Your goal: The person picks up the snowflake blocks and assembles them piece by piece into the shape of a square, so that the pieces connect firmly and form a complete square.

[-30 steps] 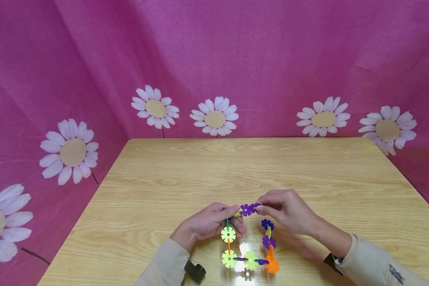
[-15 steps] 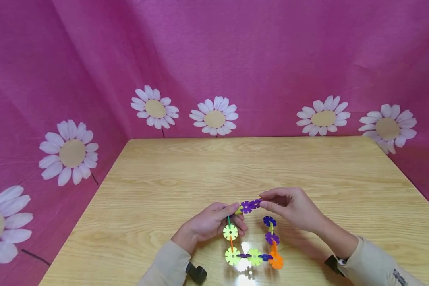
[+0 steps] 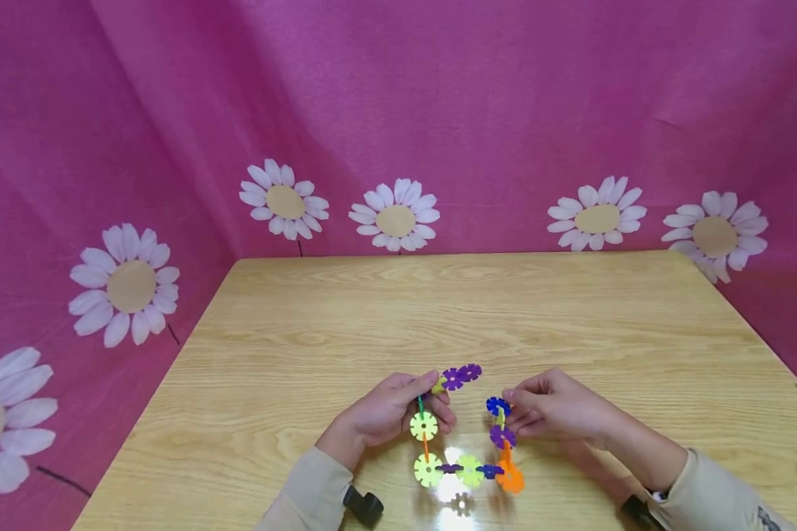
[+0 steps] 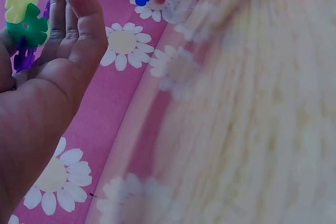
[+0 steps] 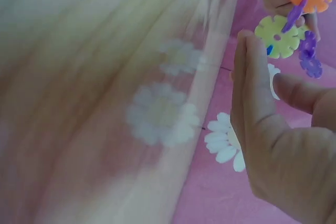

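Observation:
A chain of interlocked notched plastic discs [image 3: 468,470] in yellow, orange, purple, blue and green forms a frame open at its upper right. My left hand [image 3: 395,405] pinches its upper left corner, near the green disc [image 4: 29,27]. Purple discs [image 3: 461,375] form one free end, beyond the left thumb. The other free end is a blue disc [image 3: 497,406], beside the fingertips of my right hand [image 3: 558,408]. In the right wrist view this hand's fingers [image 5: 253,72] are straight, with the thumb apart; they hide most of the blue disc, so contact is unclear.
A wooden table [image 3: 345,317] lies under the hands, with glare near its front. Pink cloth [image 3: 491,110] with printed white daisies hangs behind it and at the sides. A black wrist-camera piece [image 3: 364,507] sits by the left sleeve.
My right hand has let go of the purple discs at the upper end and moved down to the blue disc. The left hand keeps its hold, nearly in place.

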Demonstrator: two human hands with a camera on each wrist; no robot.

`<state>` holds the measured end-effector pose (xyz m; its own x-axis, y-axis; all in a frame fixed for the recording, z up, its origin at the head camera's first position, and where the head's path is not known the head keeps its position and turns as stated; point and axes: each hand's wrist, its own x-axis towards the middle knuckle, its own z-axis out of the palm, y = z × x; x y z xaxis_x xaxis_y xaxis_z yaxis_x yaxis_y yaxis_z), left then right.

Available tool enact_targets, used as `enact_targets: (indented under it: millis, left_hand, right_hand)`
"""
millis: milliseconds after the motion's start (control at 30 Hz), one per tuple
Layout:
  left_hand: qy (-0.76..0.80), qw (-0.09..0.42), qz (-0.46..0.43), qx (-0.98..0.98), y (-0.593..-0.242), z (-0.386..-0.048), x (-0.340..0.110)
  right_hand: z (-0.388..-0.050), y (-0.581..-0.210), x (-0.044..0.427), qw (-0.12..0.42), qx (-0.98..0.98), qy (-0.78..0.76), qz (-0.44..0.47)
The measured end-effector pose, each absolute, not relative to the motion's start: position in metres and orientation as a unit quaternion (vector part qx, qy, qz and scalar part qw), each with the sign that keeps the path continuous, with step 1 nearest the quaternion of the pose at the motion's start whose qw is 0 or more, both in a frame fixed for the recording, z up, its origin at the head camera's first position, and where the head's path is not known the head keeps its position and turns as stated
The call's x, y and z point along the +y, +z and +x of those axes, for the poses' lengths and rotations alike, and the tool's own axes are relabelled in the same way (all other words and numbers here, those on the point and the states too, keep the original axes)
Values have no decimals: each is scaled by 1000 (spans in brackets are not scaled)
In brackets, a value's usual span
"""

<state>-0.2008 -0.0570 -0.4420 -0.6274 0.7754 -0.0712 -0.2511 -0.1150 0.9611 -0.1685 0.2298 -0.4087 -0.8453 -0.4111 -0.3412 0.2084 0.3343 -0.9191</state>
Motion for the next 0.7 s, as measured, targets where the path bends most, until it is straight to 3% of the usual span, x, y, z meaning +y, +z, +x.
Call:
enact_targets:
  millis: [233, 700]
  left_hand:
    - [716, 354, 218, 560, -439, -201, -62]
    - [721, 350, 171, 573, -449, -199, -69]
  right_hand:
    - [-165, -408, 227, 321, 719, -615, -53]
    - [-159, -402, 224, 296, 698, -647, -83]
